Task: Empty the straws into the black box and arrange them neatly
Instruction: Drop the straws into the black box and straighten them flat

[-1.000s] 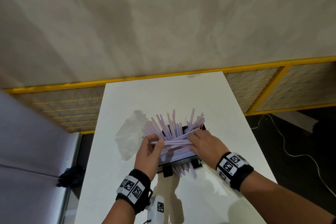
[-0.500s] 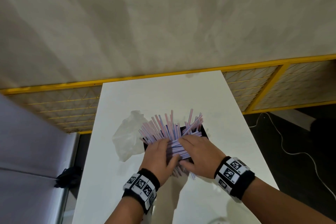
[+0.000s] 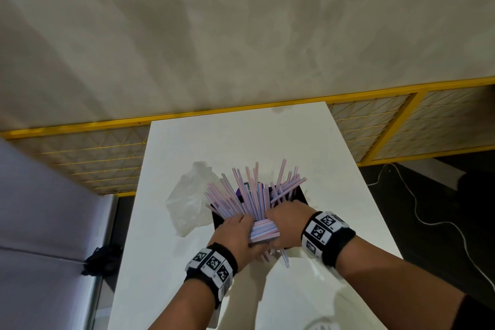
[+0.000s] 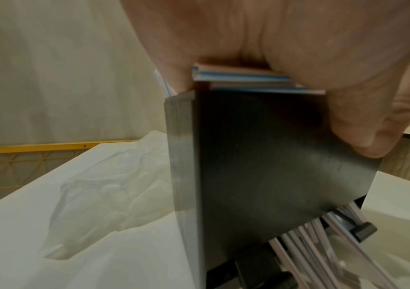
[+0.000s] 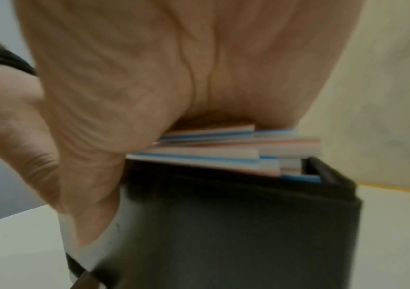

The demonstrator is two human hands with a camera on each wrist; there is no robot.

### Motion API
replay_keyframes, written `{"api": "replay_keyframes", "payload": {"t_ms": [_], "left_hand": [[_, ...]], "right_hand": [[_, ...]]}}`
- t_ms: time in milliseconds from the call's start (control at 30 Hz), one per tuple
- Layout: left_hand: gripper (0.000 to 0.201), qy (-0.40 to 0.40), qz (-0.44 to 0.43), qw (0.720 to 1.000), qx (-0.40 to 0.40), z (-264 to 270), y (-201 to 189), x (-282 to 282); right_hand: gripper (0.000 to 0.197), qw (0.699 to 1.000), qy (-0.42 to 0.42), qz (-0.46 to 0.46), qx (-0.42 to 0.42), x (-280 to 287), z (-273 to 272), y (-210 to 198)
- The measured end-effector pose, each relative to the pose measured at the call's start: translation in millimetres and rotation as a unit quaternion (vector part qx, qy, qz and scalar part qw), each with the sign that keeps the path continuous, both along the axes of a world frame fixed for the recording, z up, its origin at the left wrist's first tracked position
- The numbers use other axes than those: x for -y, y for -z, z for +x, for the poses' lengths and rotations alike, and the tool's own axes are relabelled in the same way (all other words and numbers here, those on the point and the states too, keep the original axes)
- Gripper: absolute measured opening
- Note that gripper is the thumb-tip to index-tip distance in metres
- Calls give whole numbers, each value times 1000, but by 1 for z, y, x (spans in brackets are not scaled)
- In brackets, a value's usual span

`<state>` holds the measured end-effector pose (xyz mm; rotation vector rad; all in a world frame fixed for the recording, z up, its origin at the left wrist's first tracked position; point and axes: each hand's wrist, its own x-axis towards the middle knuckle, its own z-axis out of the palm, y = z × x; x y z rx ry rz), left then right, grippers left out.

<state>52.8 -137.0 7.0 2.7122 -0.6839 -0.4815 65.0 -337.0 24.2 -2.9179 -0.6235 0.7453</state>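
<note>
On the long white table (image 3: 241,142), I am steadying the square black plastic box (image 3: 300,193), both hands curling over its near rim. My left hand (image 3: 235,233) and right hand (image 3: 286,220) are clamping a crosswise bundle of thin pink-and-blue striped plastic straws (image 3: 263,230). Light, slick and easily kinked, they are probably best gathered mid-length.

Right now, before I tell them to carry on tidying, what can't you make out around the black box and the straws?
- Fingertips of the left hand and right hand: buried in the straws in the head view; palms fill both wrist views.
- Inside of the black box: covered by straws and hands.
- Right wrist view: motion-blurred, so the box's edges are soft.
- Plastic bag: contents unclear, too translucent.
</note>
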Motion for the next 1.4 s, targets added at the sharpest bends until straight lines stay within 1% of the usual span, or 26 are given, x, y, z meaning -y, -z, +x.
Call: {"api": "replay_keyframes", "payload": {"t_ms": [67,200,267,333,467,567,633,733,800,900,1000,1100,1167,1233,1333,1400], "left_hand": [[58,-4,-4,1000,-11,0,-2,0],[71,-36,-3,997,-69,-1,-7,0],[74,-34,7,996,-77,-2,-8,0],[78,-17,21,997,-75,-1,-9,1],[81,23,46,996,-76,-2,-11,-1],[75,41,36,998,-29,-5,-9,-4],[68,47,28,998,11,-7,-7,-6],[55,36,50,997,55,-9,-4,-10],[52,25,63,995,72,-10,-3,-12],[52,3,61,995,81,-12,-7,-13],[48,-7,17,996,93,-12,-15,-8],[45,4,-42,993,112,-14,-30,12],[40,2,-91,991,99,-16,-37,31],[38,-20,-139,988,62,-17,-38,50],[50,-48,-172,984,19,-12,-37,76],[57,-65,-178,982,1,-6,-35,90]], "right_hand": [[49,999,5,-10,-33,-1,5,-1],[55,992,8,-16,-121,-2,15,-4],[57,986,-1,-21,-163,-5,18,-6],[58,983,-8,-28,-182,-7,17,-10],[62,982,-4,-18,-187,-7,10,-16],[63,987,19,9,-157,-4,-1,-24],[58,992,39,47,-106,0,-9,-31],[48,995,41,90,-3,8,-24,-40],[46,992,45,105,56,17,-34,-43],[46,984,70,136,95,32,-50,-46],[35,970,139,157,124,50,-64,-50],[15,951,221,162,144,67,-69,-52],[13,940,271,152,141,78,-65,-48],[22,928,315,153,127,85,-56,-42],[51,905,361,198,110,90,-35,-31],[63,889,379,246,76,88,-18,-25]]}}
